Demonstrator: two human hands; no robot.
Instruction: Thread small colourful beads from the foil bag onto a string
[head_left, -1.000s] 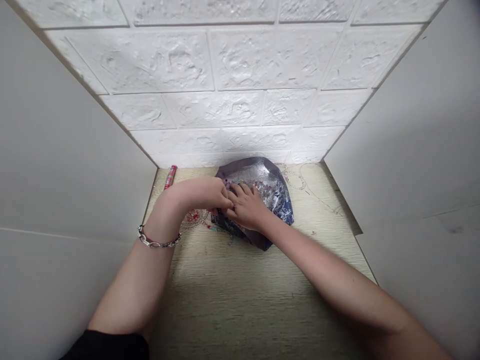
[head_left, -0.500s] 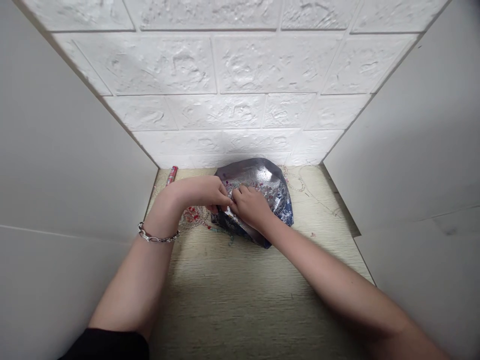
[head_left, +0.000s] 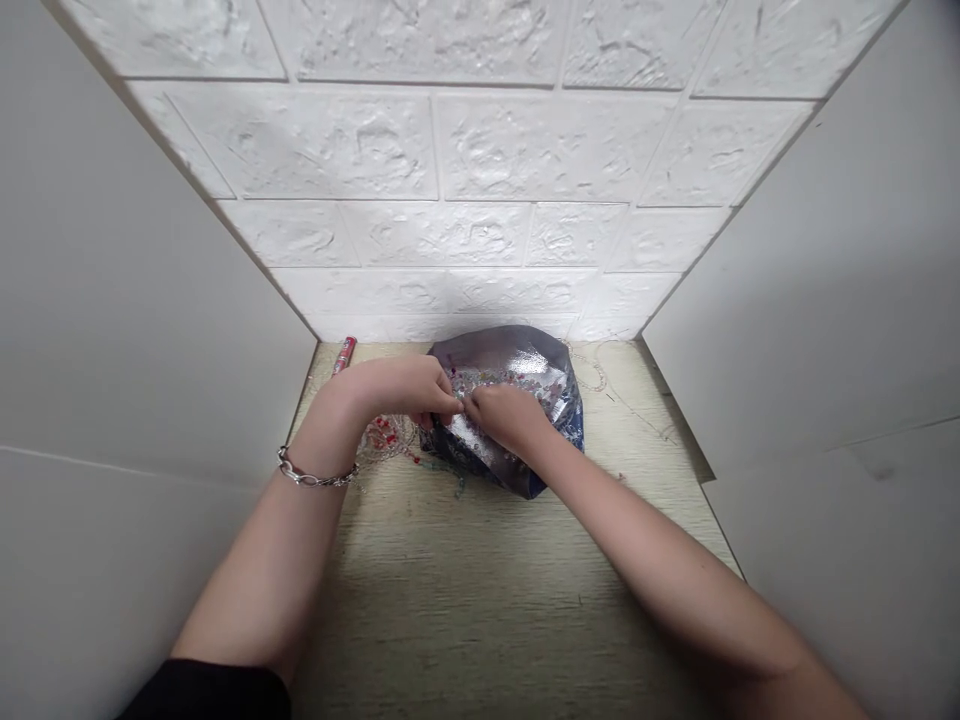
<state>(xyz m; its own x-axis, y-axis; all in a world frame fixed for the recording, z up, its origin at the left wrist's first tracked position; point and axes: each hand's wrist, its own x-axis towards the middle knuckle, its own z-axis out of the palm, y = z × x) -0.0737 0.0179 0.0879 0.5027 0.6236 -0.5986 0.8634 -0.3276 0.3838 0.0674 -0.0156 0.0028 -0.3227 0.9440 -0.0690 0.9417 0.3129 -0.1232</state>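
A silver-lined, dark blue bag (head_left: pixel 506 345) lies open against the wall, with many small coloured beads (head_left: pixel 551 385) inside. Over its mouth, my left hand (head_left: pixel 424 388) bends down from the left, thumb and fingers pinched together. My right hand (head_left: pixel 506 412) comes in from the right with its fingers curled into a pinch. The two sets of fingertips almost meet above the beads. Whatever sits between them is too small to make out. Behind my left wrist, a tangle of clear strung beads with red ones (head_left: pixel 386 435) lies beside the bag.
A red tube (head_left: pixel 345 353) rests at the back left corner. Thin clear beaded strands (head_left: pixel 592 372) lie right of the bag. A white brick-patterned wall (head_left: pixel 480 230) closes the back, and grey panels (head_left: pixel 810 330) stand at both sides of the wooden surface (head_left: pixel 450 580).
My right hand's fingers have closed into a tighter curl near my left fingertips. My left hand keeps its pinch in nearly the same place. The view has shifted slightly.
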